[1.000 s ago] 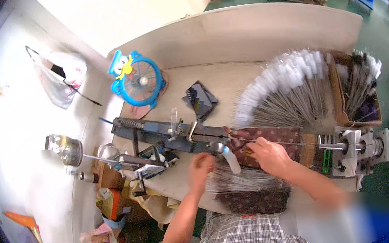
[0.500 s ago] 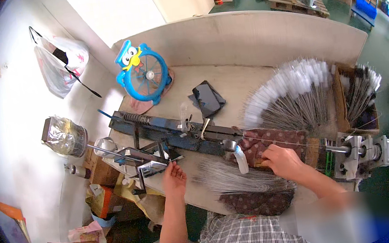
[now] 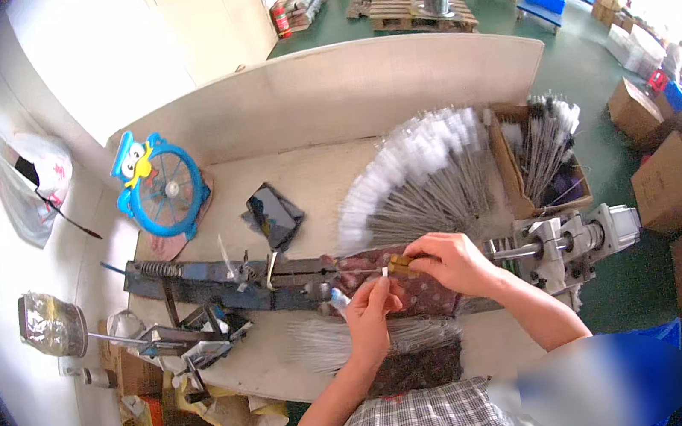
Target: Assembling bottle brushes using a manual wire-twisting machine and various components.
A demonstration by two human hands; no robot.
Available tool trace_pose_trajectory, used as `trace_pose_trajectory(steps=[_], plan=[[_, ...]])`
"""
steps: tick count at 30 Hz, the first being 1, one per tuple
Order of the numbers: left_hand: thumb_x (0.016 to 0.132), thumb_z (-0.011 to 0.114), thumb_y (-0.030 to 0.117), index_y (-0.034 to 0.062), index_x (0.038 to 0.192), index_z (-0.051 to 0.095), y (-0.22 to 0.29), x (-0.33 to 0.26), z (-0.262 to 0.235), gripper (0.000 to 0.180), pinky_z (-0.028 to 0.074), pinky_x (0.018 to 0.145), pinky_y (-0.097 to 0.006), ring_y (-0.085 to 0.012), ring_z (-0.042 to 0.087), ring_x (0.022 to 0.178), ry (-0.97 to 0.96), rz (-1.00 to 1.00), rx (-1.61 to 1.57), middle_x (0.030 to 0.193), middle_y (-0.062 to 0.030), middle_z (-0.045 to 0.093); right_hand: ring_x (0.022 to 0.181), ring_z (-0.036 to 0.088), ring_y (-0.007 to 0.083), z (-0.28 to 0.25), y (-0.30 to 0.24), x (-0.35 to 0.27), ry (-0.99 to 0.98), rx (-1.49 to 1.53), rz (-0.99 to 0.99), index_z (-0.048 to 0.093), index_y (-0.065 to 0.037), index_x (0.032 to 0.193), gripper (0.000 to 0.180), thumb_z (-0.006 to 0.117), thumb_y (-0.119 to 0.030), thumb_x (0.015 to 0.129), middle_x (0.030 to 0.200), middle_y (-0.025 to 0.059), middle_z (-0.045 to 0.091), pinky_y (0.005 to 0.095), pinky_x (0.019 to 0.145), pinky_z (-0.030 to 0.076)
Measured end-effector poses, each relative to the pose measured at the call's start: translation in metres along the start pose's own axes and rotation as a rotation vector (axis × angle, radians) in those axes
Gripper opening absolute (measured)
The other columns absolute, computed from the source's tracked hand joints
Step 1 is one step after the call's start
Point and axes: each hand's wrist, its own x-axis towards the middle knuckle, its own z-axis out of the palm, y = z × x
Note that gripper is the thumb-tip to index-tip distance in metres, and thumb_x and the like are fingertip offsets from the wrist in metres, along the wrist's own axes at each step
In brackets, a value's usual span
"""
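Workbench [image 3: 403, 162]: we see a pale top walled by a curved board along the far edge; open bare surface lies between the fan and the rod fan-out, while the near edge by our body is crowded
Machine rail [image 3: 220, 279]: a long dark rail crosses the bench from left to centre, ending under our hands; a grey motor unit [image 3: 573, 244] sits at the right edge of the bench, close to our right forearm
Rod fan-out [image 3: 427, 180]: thin metal rods with white tips spread in a wide arc just beyond our hands, filling the room ahead of them
Box of rods [image 3: 532, 188]: stands at the right of the arc, against the bench's right edge
Blue fan [image 3: 164, 189]: upright at the far left corner, well apart from our hands
Dark patterned cloth [image 3: 425, 297]: lies under both hands
Loose rods [image 3: 325, 353]: a bundle lies near the front edge, just left of our left wrist
Right hand [image 3: 444, 261]: fingers closed in a pinch on a small brass-coloured piece [image 3: 400, 265]
Left hand [image 3: 373, 305]: fingers pinched shut on a thin rod [image 3: 366, 274] whose end meets the brass piece, between the two hands
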Motion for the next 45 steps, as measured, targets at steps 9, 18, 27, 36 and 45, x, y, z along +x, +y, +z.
trace_pose_trajectory(steps=[9, 18, 27, 36, 45], plan=[[0.093, 0.053, 0.019, 0.0012, 0.094, 0.060, -0.023, 0.014, 0.013, 0.019, 0.044, 0.061, -0.023, -0.0095, 0.055, 0.068, -0.107, 0.072, 0.195, 0.084, -0.0055, 0.063, 0.084, 0.061, 0.0300, -0.021, 0.009, -0.015, -0.020, 0.099, 0.070, 0.064, -0.005, 0.092, 0.019, 0.064, -0.018, 0.078, 0.087, 0.0118, 0.065, 0.0373, 0.074, 0.049], [0.092, 0.054, 0.018, 0.0011, 0.097, 0.061, -0.029, 0.019, 0.023, 0.018, 0.045, 0.063, -0.024, -0.0099, 0.055, 0.070, -0.101, 0.090, 0.184, 0.083, -0.0060, 0.063, 0.083, 0.061, 0.0296, -0.033, 0.007, -0.014, -0.165, 0.355, 0.390, 0.065, -0.005, 0.089, 0.018, 0.067, -0.017, 0.075, 0.086, 0.0114, 0.065, 0.0362, 0.074, 0.049], [0.090, 0.057, 0.018, 0.0046, 0.091, 0.060, 0.009, 0.004, -0.001, 0.014, 0.044, 0.061, -0.023, -0.0089, 0.054, 0.065, 0.318, 0.062, -0.037, 0.078, -0.0037, 0.061, 0.076, 0.058, 0.0226, -0.001, -0.014, 0.017, 0.142, -0.272, -0.226, 0.066, -0.008, 0.085, 0.015, 0.066, -0.019, 0.074, 0.077, 0.0033, 0.062, 0.0339, 0.069, 0.046], [0.092, 0.052, 0.026, 0.0042, 0.090, 0.058, 0.019, 0.004, -0.007, 0.023, 0.046, 0.060, -0.025, -0.0111, 0.057, 0.066, 0.161, -0.036, 0.071, 0.074, -0.0043, 0.061, 0.079, 0.059, 0.0285, 0.036, -0.018, 0.038, -0.078, -0.119, -0.040, 0.067, -0.007, 0.086, 0.020, 0.061, -0.023, 0.077, 0.079, 0.0092, 0.063, 0.0375, 0.070, 0.048], [0.096, 0.036, 0.043, 0.0040, 0.107, 0.054, 0.026, 0.010, -0.005, 0.045, 0.046, 0.081, -0.032, -0.0177, 0.059, 0.089, 0.123, -0.140, -0.184, 0.095, -0.0069, 0.062, 0.081, 0.061, 0.0290, 0.041, -0.021, 0.035, -0.099, 0.035, 0.086, 0.066, -0.005, 0.091, 0.026, 0.066, -0.025, 0.074, 0.086, 0.0120, 0.065, 0.0384, 0.071, 0.048]])
